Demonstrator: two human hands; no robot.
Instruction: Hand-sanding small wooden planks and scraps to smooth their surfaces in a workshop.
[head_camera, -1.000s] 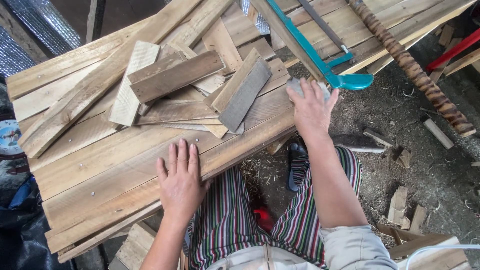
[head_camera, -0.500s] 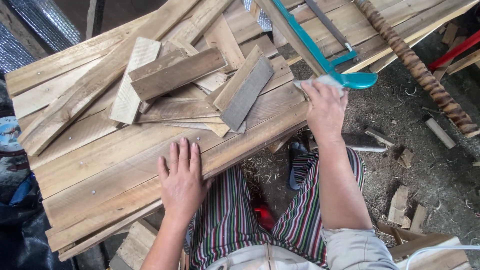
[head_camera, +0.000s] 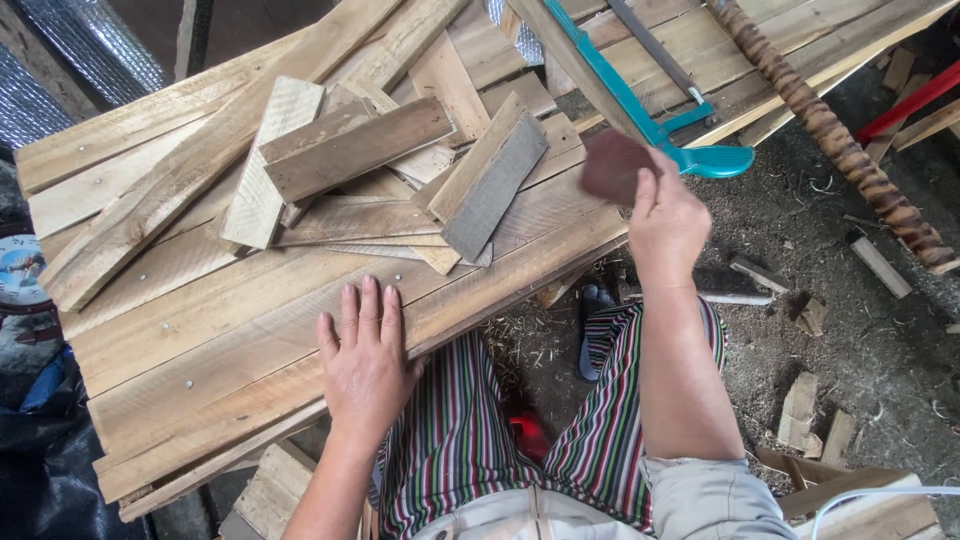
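Note:
My left hand (head_camera: 363, 357) lies flat, fingers spread, on the near edge of a long wooden plank (head_camera: 250, 330) of the plank tabletop. My right hand (head_camera: 668, 222) is raised above the plank's right end and pinches a dark reddish-brown sheet of sandpaper (head_camera: 612, 166) between thumb and fingers. A teal-framed hacksaw (head_camera: 650, 112) lies on the boards just behind the sandpaper. Several short wood offcuts (head_camera: 350, 150) are piled in the middle of the top, a grey one (head_camera: 495, 190) nearest my right hand.
A spiral-carved wooden pole (head_camera: 830, 130) runs diagonally at the right. Wood scraps (head_camera: 800, 410) and sawdust litter the dirt floor. My striped trousers (head_camera: 470, 440) and a sandal (head_camera: 593, 300) show below the table edge. A red bar (head_camera: 915, 100) is at far right.
My right hand, flat on the plank's right end a second ago, has lifted off with the sandpaper pinched in its fingers. My left hand has stayed pressed on the plank.

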